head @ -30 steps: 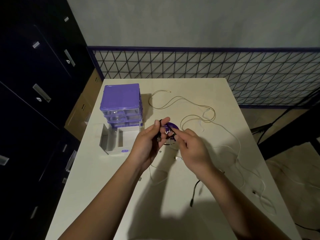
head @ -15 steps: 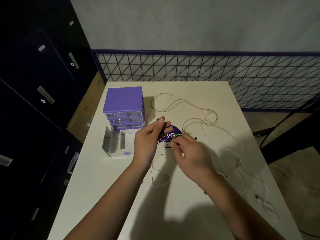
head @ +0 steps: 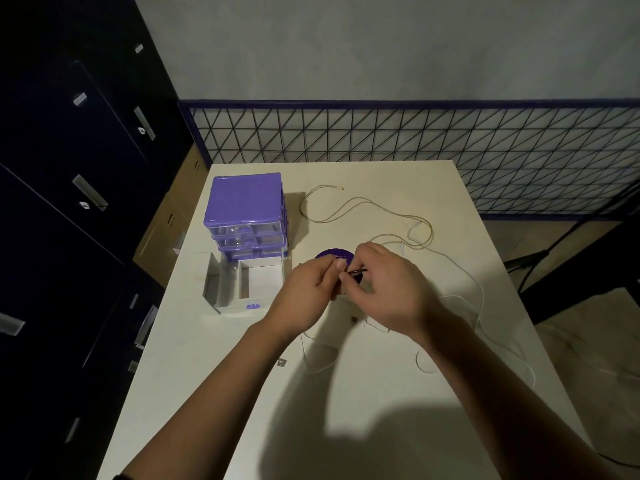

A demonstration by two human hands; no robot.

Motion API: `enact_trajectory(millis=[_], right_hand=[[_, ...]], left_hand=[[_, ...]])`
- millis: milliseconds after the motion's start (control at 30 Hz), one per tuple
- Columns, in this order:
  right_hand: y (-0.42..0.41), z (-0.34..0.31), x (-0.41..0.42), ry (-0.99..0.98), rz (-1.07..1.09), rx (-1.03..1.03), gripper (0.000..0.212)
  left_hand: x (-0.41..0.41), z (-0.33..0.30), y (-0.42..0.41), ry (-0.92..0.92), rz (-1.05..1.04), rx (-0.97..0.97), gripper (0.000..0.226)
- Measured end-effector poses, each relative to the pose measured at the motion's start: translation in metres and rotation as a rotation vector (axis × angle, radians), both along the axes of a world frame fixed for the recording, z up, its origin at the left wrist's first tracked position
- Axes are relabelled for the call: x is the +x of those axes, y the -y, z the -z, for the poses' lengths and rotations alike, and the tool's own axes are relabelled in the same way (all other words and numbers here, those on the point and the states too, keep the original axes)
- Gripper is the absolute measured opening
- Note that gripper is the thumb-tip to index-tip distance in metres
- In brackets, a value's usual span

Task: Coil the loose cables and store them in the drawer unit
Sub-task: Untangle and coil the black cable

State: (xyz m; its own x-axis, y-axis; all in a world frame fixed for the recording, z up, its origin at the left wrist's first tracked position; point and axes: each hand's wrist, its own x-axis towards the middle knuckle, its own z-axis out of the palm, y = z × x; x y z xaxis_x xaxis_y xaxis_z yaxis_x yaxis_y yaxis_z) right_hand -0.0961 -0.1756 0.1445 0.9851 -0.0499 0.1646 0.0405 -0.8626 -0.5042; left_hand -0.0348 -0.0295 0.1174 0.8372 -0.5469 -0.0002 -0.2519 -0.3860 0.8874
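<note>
My left hand (head: 308, 289) and my right hand (head: 388, 289) meet above the middle of the table. Both pinch a thin black cable (head: 358, 271), of which only a short end shows between the fingers. A purple disc (head: 334, 255) with white lettering lies just behind the hands. The purple drawer unit (head: 246, 209) stands at the back left, with its white bottom drawer (head: 242, 289) pulled out and open. Loose pale cables (head: 363, 206) sprawl across the back and right side of the table (head: 214, 393).
A black wire grid panel (head: 415, 136) runs behind the table. Dark cabinets (head: 69, 168) fill the left side. A small metal plug (head: 282, 362) lies near my left forearm. White cable loops (head: 478, 299) trail to the right edge.
Both hands moved slightly back and closed together over the black cable. Its dangling end near the front of the table is gone from sight.
</note>
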Motion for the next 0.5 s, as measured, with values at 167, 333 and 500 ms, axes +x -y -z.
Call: enact_trajectory(millis=[167,333,500], right_hand=[[0.004,0.01,0.004,-0.118,-0.03,0.275,0.014],[-0.003,0.021,0.002,-0.032,-0.081,0.205,0.036],[-0.013,0.028,-0.003,0.013,0.0,0.32,0.032]], left_hand=[[0.001,-0.001,0.0,-0.298,-0.006,-0.2,0.04],[-0.001,-0.011,0.0,-0.553,-0.068,-0.402,0.043],[-0.005,-0.012,0.002,-0.708,-0.074,-0.519,0.039]])
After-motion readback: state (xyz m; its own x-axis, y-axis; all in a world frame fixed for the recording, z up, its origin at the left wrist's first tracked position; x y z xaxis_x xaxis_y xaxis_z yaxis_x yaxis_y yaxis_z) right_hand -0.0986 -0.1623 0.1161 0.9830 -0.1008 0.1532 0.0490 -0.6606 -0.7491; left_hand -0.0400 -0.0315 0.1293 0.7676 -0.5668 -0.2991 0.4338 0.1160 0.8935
